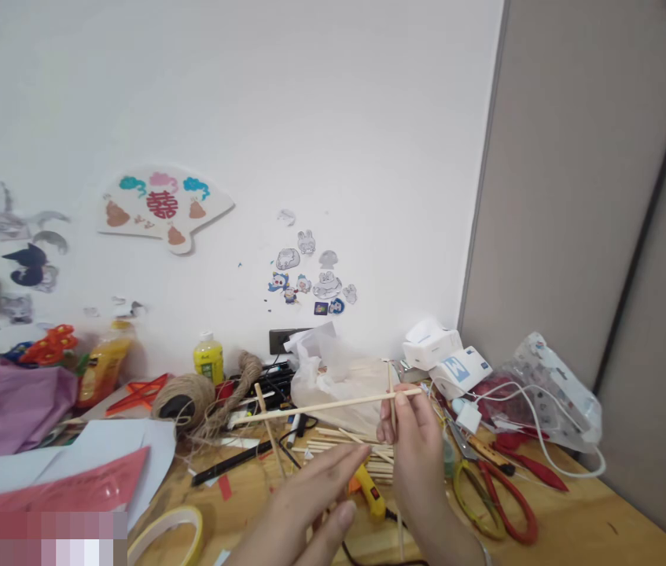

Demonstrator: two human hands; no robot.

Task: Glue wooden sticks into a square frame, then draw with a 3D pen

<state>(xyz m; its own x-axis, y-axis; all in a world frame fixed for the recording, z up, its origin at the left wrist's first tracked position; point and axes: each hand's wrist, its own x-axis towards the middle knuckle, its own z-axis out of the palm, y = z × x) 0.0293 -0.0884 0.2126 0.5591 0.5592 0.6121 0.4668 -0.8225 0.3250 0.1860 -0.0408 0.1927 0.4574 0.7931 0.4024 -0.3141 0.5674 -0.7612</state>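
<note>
Seemingly in mid-work, the head view looked forward and down over a crowded wooden tabletop (580, 527) set against a white wall.

The right hand (418, 456) was raised above the tabletop, its fingertips (399, 405) pinched on a long stick (321, 407). That stick ran nearly level, out from the hand toward the person's left. A short stick (390, 377) stood upright across it right at the pinch, so the two made a cross between the fingers. Whether the sticks were joined could not be told.

The left hand (303, 507) hovered lower and nearer the person, released, fingers stretched toward the right hand and holding nothing. It was close to the right wrist but not touching either stick.

Just under both hands lay a yellow glue gun (371, 494), and beyond it a loose pile of sticks (344, 450) lay flat on the wood. To the outer side of the right hand lay scissors (501, 503) with red and yellow handles, near a white cable (539, 432). Past the right hand stood white boxes (444, 358) and a crumpled plastic bag (333, 369). Farther out past the left hand sat a ball of twine (185, 391), a yellow bottle (208, 358), a roll of tape (167, 527) and a sheet of red paper (73, 487).
</note>
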